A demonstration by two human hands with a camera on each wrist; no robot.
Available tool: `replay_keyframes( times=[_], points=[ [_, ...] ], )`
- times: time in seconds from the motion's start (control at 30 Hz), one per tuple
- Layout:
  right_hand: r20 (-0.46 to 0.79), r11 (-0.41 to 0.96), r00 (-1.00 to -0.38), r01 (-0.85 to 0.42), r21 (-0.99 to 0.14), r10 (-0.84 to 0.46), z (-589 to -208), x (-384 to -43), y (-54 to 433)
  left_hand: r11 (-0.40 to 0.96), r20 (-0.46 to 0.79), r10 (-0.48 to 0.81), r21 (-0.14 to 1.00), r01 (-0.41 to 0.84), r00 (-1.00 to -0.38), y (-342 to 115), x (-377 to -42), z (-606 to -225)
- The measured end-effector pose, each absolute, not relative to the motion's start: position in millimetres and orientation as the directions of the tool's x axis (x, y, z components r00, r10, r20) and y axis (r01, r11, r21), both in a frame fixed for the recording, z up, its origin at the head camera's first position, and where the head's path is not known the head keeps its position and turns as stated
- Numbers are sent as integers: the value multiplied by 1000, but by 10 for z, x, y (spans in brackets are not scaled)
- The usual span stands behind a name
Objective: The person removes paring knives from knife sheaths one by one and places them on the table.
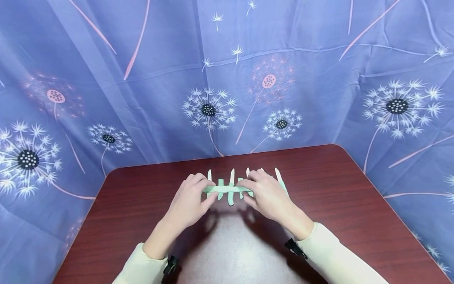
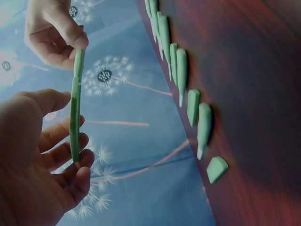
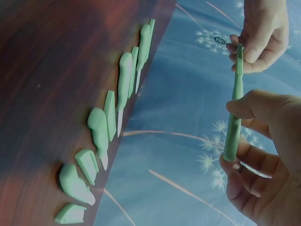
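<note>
Above the table, a small knife with a green handle [image 3: 233, 136] is inside a green blade sheath [image 2: 74, 117], the two forming one straight bar. My left hand [image 1: 191, 201] pinches the sheath between thumb and fingers. At the other end, my right hand [image 1: 267, 195] grips the handle, its thumb along one side. The blade is hidden within the sheath. Behind and below, a row of green-handled knives [image 3: 124, 77] lies on the table, white blades towards the far edge. Loose green sheaths [image 3: 109, 115] lie between them, partly covered by the hands in the head view.
The dark red wooden table [image 1: 354, 221] has rounded far corners. A blue curtain [image 1: 159, 98] with dandelion patterns hangs right behind it and along both sides. Black straps [image 1: 296, 248] sit at the cuffs of the light sleeves.
</note>
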State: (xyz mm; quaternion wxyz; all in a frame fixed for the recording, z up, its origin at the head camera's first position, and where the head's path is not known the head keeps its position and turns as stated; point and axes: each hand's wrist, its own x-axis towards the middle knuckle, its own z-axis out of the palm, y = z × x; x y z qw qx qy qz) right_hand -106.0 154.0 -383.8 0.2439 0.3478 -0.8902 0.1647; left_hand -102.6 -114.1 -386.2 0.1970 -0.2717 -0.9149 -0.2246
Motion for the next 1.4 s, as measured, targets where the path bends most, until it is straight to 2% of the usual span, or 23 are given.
replay_keyframes(
  times=[0.17, 0.4, 0.53, 0.73, 0.9, 1.1, 1.4],
  points=[
    [556, 716, -640, -689, -111, -531, -3819, -1015, 1645, 764, 511, 439, 221, 606, -739, -1048, -955, -3857],
    [597, 677, -574, -732, -69, -560, -3850, -1012, 1744, 769, 531, 466, 151, 621, -708, -953, -895, -3899],
    [592, 672, -573, -737, -69, -567, -3888, -1012, 1775, 763, 541, 474, 141, 631, -694, -917, -877, -3951],
    [576, 673, -582, -736, -74, -573, -3976, -1016, 1788, 763, 533, 485, 131, 633, -694, -884, -878, -4041],
    [576, 656, -566, -752, -67, -590, -4049, -1029, 1770, 754, 521, 501, 130, 644, -691, -873, -877, -4096],
    [567, 651, -567, -756, -70, -597, -4097, -1034, 1759, 758, 492, 504, 141, 637, -709, -867, -858, -4128],
    [544, 646, -549, -763, -16, -634, -4161, -1040, 1758, 760, 479, 516, 126, 637, -710, -879, -857, -4191]
  ],
)
